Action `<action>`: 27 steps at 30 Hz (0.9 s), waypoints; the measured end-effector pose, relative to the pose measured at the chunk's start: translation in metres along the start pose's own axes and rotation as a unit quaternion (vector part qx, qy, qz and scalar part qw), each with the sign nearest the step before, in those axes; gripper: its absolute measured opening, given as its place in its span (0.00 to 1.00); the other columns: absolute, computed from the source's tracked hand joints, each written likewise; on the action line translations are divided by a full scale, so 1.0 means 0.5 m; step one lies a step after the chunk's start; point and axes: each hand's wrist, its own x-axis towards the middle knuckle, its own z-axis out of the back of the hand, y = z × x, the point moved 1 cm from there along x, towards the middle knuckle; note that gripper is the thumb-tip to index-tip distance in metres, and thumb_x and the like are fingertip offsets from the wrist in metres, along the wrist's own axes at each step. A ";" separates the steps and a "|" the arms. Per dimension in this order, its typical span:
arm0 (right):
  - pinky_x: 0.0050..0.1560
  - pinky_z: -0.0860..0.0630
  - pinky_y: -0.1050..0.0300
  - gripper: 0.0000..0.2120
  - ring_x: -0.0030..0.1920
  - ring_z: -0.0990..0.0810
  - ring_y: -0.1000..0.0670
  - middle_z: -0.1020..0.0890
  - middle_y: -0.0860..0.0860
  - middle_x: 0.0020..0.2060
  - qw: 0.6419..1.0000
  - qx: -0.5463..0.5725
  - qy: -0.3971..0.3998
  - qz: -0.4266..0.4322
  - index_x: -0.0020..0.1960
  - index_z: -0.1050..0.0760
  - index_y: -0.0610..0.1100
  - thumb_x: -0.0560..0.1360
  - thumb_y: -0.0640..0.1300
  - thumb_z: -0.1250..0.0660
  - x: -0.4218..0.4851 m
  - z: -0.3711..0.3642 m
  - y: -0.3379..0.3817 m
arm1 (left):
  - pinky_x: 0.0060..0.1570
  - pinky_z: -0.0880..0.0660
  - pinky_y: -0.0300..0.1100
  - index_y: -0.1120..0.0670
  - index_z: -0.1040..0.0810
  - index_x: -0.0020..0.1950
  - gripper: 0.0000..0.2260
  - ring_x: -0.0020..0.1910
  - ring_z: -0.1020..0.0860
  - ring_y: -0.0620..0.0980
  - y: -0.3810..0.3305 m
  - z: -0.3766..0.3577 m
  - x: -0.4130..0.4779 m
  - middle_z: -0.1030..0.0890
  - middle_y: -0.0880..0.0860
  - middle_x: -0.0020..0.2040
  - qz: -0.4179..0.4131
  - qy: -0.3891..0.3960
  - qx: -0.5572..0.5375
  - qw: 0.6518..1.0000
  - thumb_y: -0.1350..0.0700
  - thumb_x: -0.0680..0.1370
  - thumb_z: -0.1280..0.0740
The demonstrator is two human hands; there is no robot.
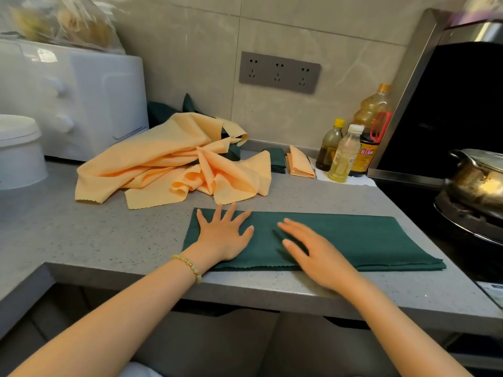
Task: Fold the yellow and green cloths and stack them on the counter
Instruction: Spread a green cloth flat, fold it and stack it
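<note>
As both hands [223, 235] [315, 254] spread flat, the green cloth [359, 240] lies folded.

Dark green cloth [340, 240] under both hands; pale yellow-orange cloths [168, 164] beyond them; grey speckled counter [95, 235].

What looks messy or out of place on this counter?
The yellow cloths lie crumpled in a heap, with a dark green cloth tangled underneath. The folded green cloth in front lies flat.

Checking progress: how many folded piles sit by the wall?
2: green pile and yellow pile, side by side near the bottles; others may hide behind the loose heap.
</note>
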 end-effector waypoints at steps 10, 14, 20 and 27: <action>0.74 0.61 0.63 0.20 0.71 0.60 0.70 0.52 0.68 0.73 0.987 -0.086 0.124 0.057 0.73 0.52 0.65 0.82 0.54 0.56 -0.079 0.022 -0.054 | 0.69 0.67 0.64 0.46 0.64 0.78 0.28 0.75 0.67 0.58 -0.105 0.002 -0.010 0.66 0.52 0.77 -0.011 0.086 0.040 0.995 0.38 0.81 0.59; 0.75 0.59 0.62 0.24 0.70 0.58 0.72 0.51 0.71 0.72 0.991 -0.071 0.111 0.039 0.73 0.49 0.67 0.77 0.64 0.52 -0.104 0.053 -0.083 | 0.74 0.65 0.51 0.51 0.60 0.79 0.26 0.77 0.62 0.48 -0.082 0.009 -0.011 0.61 0.48 0.78 -0.168 0.070 0.022 0.983 0.44 0.83 0.57; 0.73 0.57 0.63 0.41 0.75 0.54 0.62 0.49 0.63 0.75 0.983 -0.170 0.059 0.041 0.76 0.48 0.59 0.67 0.75 0.48 -0.117 0.038 -0.040 | 0.74 0.63 0.45 0.52 0.59 0.79 0.25 0.77 0.60 0.46 -0.069 0.004 -0.010 0.60 0.48 0.78 -0.197 0.064 0.001 0.978 0.46 0.84 0.56; 0.70 0.49 0.52 0.34 0.73 0.37 0.46 0.35 0.48 0.73 0.978 -0.192 -0.007 0.074 0.74 0.39 0.51 0.75 0.68 0.55 -0.101 -0.040 0.033 | 0.75 0.59 0.46 0.49 0.60 0.78 0.24 0.77 0.60 0.48 -0.080 0.019 -0.024 0.62 0.49 0.78 -0.173 0.109 0.029 0.978 0.46 0.84 0.57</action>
